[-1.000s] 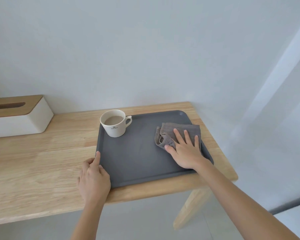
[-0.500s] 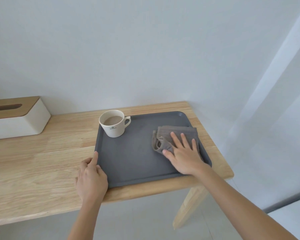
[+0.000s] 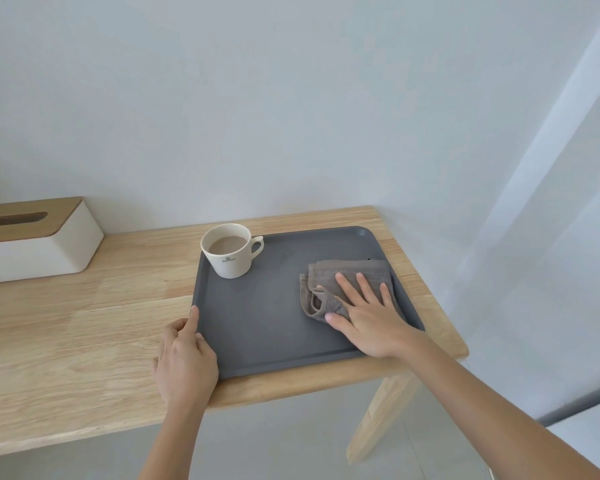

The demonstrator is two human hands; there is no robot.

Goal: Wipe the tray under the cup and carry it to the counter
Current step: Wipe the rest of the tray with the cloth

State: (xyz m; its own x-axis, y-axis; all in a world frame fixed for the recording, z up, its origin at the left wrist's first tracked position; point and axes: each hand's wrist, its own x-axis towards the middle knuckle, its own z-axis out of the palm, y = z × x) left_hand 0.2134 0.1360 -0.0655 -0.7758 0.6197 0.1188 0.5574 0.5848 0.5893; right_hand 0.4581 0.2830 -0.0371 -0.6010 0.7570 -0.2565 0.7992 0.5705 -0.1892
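A dark grey tray (image 3: 267,317) lies on the right end of a wooden table. A white cup (image 3: 230,251) of milky coffee stands in the tray's far left corner, handle to the right. A folded grey cloth (image 3: 329,282) rests on the tray's right half. My right hand (image 3: 368,313) presses flat on the cloth, fingers spread. My left hand (image 3: 184,362) rests at the tray's near left edge, forefinger along the rim, the other fingers curled.
The wooden table (image 3: 84,327) stands against a white wall, its right end and one leg (image 3: 378,417) in view. A white tissue box with a wooden lid (image 3: 32,237) sits at the far left. Pale floor lies below the front edge.
My right hand and the cloth have slid a little toward the tray's near side. The left hand stays at the rim. The camera has shifted slightly.
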